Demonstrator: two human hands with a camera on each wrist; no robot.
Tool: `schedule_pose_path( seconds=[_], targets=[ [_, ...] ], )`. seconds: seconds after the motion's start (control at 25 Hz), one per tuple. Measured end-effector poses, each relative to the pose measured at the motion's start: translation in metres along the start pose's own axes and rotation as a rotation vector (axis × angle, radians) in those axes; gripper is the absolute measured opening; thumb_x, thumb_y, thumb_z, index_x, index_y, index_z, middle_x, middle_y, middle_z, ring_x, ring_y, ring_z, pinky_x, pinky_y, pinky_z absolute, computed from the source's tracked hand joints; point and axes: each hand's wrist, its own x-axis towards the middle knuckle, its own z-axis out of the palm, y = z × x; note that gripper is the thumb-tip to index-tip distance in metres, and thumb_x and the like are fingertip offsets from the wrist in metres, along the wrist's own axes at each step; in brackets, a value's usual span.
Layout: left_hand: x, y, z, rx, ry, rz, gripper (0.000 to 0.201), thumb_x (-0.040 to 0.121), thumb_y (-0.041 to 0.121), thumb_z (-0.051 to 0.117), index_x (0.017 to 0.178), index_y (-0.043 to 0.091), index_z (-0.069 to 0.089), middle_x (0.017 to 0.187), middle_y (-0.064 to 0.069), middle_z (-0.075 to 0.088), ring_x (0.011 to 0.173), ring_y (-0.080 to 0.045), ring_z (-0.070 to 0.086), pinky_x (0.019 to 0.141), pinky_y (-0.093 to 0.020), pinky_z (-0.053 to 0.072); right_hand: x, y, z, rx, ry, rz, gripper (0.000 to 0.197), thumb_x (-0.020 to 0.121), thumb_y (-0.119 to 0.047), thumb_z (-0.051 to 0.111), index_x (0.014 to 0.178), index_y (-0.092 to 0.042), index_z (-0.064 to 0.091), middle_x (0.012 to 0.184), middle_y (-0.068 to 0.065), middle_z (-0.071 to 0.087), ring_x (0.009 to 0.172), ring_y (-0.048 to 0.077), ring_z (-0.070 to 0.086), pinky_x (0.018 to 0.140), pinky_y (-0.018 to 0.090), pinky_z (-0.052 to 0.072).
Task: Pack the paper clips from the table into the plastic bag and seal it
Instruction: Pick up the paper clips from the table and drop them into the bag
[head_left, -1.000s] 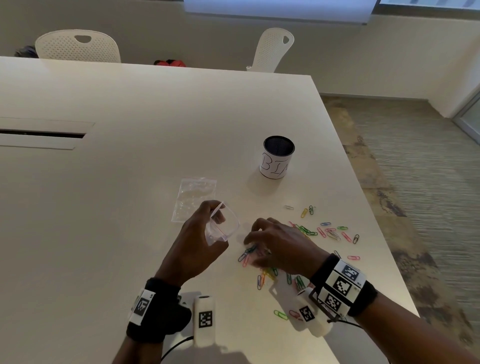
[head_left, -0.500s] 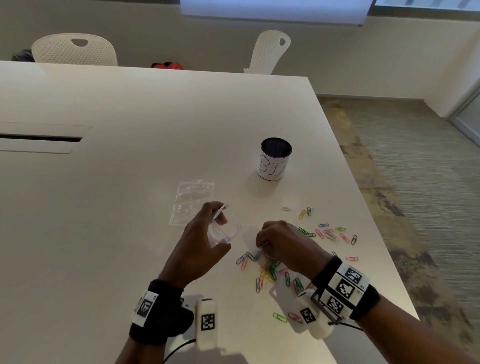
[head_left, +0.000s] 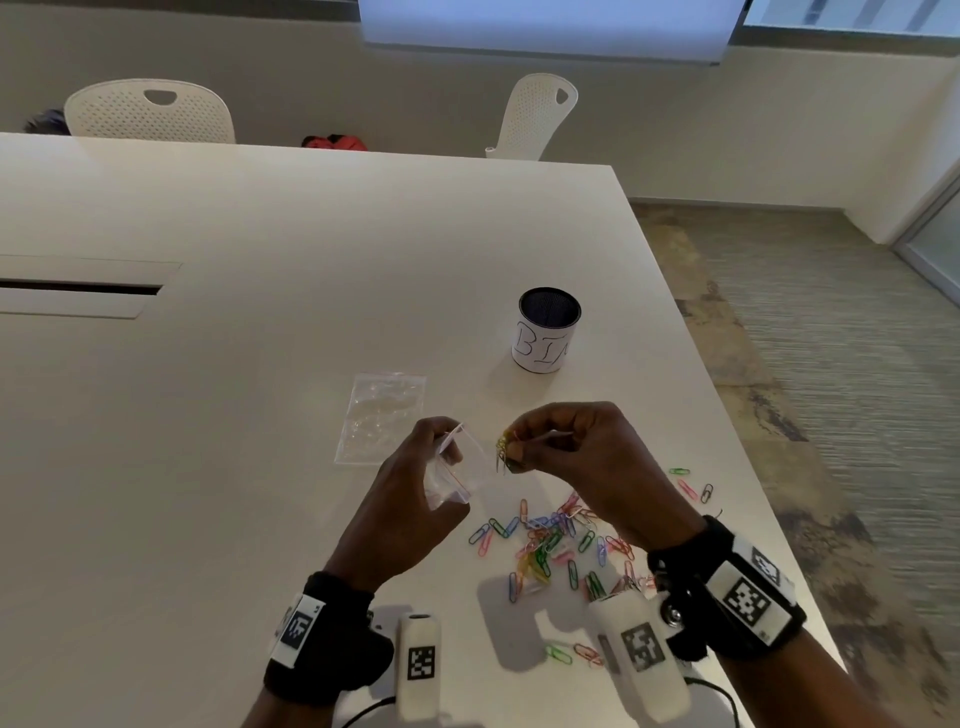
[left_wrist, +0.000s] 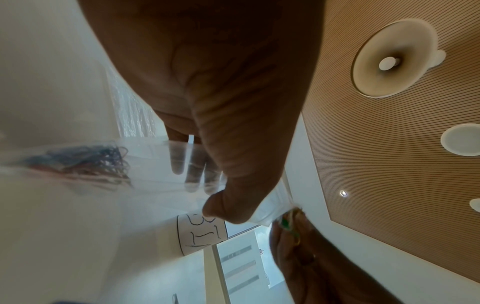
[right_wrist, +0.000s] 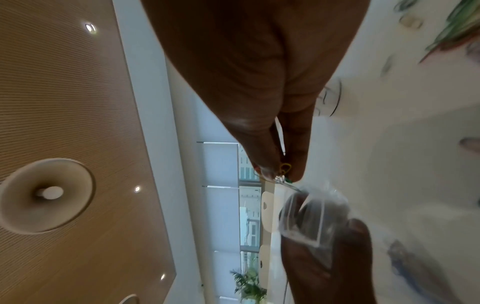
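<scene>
Near the lower middle of the head view, the left hand (head_left: 415, 499) grips a small clear plastic bag (head_left: 457, 470) with a red seal line, thumb and fingers curled round it, its mouth held open toward the right. Just right of it, the right hand (head_left: 582, 457) pinches a small bunch of paper clips (head_left: 502, 451), yellow and green among them, between thumb and fingertips, their ends hanging at the bag's mouth. Below both hands, a loose heap of coloured clips (head_left: 550, 545) lies on the white table (head_left: 260, 415), with strays toward the lower right edge. A second clear bag (head_left: 382, 415) lies flat above and left of the hands. A dark cup with a white hand-lettered label (head_left: 545, 338) stands upright at centre right.
</scene>
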Motion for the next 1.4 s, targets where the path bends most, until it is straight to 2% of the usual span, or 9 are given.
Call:
schedule_pose_path(
  seconds=[0.12,0.32,0.48,0.6,0.76,0.92,1.2,1.28,1.4],
  targets=[
    [0.001,0.000,0.001,-0.002,-0.009,0.008,0.059,0.083,0.015,0.078,0.124,0.036,0.042,0.110,0.014,0.058,0.109,-0.008,0.059,0.082,-0.021,0.057,0.004,-0.010,0.016,-0.034,0.012,-0.106,0.012,0.088,-0.006,0.078,0.099,-0.010,0.079,0.088,0.004,0.081,0.085,0.017,0.079,0.083,0.025,0.062],
    [0.001,0.002,0.000,-0.008,-0.001,-0.005,0.058,0.083,0.016,0.079,0.126,0.032,0.044,0.110,0.011,0.060,0.105,-0.009,0.061,0.078,-0.018,0.056,0.011,-0.011,0.031,-0.344,0.016,-0.244,0.014,0.087,-0.010,0.080,0.100,-0.014,0.080,0.088,-0.007,0.080,0.079,-0.002,0.075,0.077,0.011,0.058],
    [0.002,0.000,0.001,-0.010,-0.005,-0.005,0.061,0.082,0.013,0.080,0.128,0.030,0.044,0.111,0.010,0.061,0.102,-0.011,0.062,0.075,-0.016,0.056,0.013,-0.011,0.032,-0.408,0.011,-0.280,0.018,0.087,-0.007,0.081,0.104,-0.013,0.080,0.093,-0.004,0.081,0.084,-0.005,0.075,0.079,0.006,0.055],
    [0.001,-0.001,0.001,-0.001,-0.009,-0.003,0.061,0.081,0.012,0.080,0.125,0.032,0.043,0.110,0.014,0.057,0.103,-0.011,0.061,0.075,-0.018,0.058,0.013,-0.015,0.027,-0.438,0.046,-0.291,0.014,0.087,-0.006,0.080,0.099,-0.014,0.081,0.089,-0.004,0.081,0.080,-0.001,0.076,0.080,0.012,0.059],
    [0.001,0.000,0.001,-0.029,-0.001,0.006,0.059,0.082,0.011,0.078,0.127,0.031,0.045,0.109,0.014,0.056,0.109,-0.010,0.059,0.079,-0.034,0.063,0.021,-0.005,-0.008,-0.407,0.199,-0.238,0.011,0.084,-0.002,0.081,0.092,-0.008,0.080,0.081,0.001,0.080,0.072,0.007,0.078,0.076,0.017,0.062],
    [0.001,0.003,0.001,-0.039,-0.004,0.000,0.057,0.083,0.011,0.076,0.127,0.030,0.046,0.108,0.013,0.057,0.108,-0.011,0.060,0.078,-0.038,0.062,0.031,0.032,-0.056,-0.608,0.302,-0.129,0.011,0.084,0.000,0.079,0.090,-0.009,0.080,0.076,0.002,0.079,0.069,0.011,0.077,0.075,0.028,0.065],
    [0.003,0.004,0.000,-0.037,-0.014,-0.020,0.059,0.083,0.012,0.077,0.129,0.031,0.046,0.109,0.014,0.057,0.111,-0.006,0.058,0.081,-0.036,0.063,0.049,0.083,-0.094,-0.916,0.348,0.104,0.028,0.092,0.001,0.066,0.117,-0.007,0.077,0.119,0.015,0.076,0.110,0.030,0.072,0.100,0.041,0.056],
    [0.003,0.004,0.001,-0.033,-0.012,-0.020,0.059,0.083,0.011,0.077,0.130,0.030,0.046,0.109,0.014,0.057,0.111,-0.003,0.057,0.081,-0.034,0.062,0.049,0.087,-0.090,-0.971,0.300,0.157,0.032,0.094,0.001,0.061,0.120,-0.009,0.075,0.123,0.015,0.072,0.112,0.031,0.069,0.099,0.040,0.056],
    [0.005,0.004,0.001,-0.019,-0.013,-0.024,0.060,0.083,0.011,0.078,0.130,0.031,0.046,0.110,0.014,0.058,0.111,-0.001,0.057,0.081,-0.030,0.062,0.045,0.092,-0.080,-0.977,0.233,0.140,0.031,0.094,0.005,0.057,0.113,-0.009,0.078,0.118,0.014,0.071,0.107,0.030,0.068,0.093,0.041,0.058]
  ],
)
